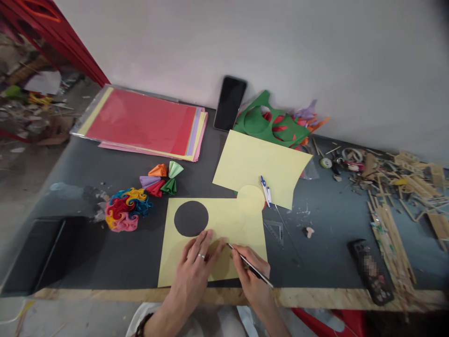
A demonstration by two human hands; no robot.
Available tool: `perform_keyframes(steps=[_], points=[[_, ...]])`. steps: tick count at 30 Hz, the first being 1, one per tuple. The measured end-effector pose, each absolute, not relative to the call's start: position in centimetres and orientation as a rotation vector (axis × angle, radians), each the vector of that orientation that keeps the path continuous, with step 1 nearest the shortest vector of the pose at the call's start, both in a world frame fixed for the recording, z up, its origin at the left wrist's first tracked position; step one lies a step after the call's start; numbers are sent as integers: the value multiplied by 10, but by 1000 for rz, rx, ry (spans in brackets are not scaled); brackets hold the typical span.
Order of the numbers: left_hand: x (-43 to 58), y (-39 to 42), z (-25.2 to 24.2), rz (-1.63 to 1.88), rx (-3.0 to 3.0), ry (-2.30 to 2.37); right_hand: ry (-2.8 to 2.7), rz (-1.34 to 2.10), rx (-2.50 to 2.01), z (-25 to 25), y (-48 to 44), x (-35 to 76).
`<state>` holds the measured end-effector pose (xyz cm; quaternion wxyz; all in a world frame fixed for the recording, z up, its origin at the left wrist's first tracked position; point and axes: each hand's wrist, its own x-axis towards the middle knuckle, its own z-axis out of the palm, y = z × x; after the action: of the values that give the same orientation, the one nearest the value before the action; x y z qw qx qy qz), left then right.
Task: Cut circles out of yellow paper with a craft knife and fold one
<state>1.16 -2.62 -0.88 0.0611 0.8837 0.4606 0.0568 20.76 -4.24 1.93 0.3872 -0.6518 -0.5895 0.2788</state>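
Observation:
A sheet of pale yellow paper (167, 262) lies at the table's front edge, with a round hole cut in its upper left. My left hand (194, 262) rests flat on this sheet below the hole, fingers stretched out, holding nothing. Between the fingers of my right hand (250, 271) is a slim, pen-shaped craft knife (254, 270), dark and silver, its tip on the paper beside my left fingertips. A pale yellow paper disc (249, 199) overlaps the sheet's upper right corner. Just beyond lie a drawing compass (265, 191) and a clear set square (276, 231).
Behind are another yellow sheet (257, 161), green paper offcuts (252, 119) and a phone (230, 103) against the wall. Left lie packed coloured sheets (143, 121), folded paper pieces (156, 186) and curled paper (126, 209). Right are wooden sticks (391, 238) and another phone (371, 271).

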Motion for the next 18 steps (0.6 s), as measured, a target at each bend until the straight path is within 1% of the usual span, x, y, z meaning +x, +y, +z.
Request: perform_keyframes(steps=[6, 10, 15, 18], points=[[15, -29, -5, 105, 2699, 1390, -1537, 657, -1685, 7, -50, 204], [16, -30, -4, 108, 2695, 1392, -1544, 524, -1647, -2, -53, 202], [17, -31, -7, 119, 2728, 1399, -1743, 394, -1672, -5, -59, 203], [18, -31, -8, 148, 2751, 1396, -1740, 266, -1650, -11, -63, 200]])
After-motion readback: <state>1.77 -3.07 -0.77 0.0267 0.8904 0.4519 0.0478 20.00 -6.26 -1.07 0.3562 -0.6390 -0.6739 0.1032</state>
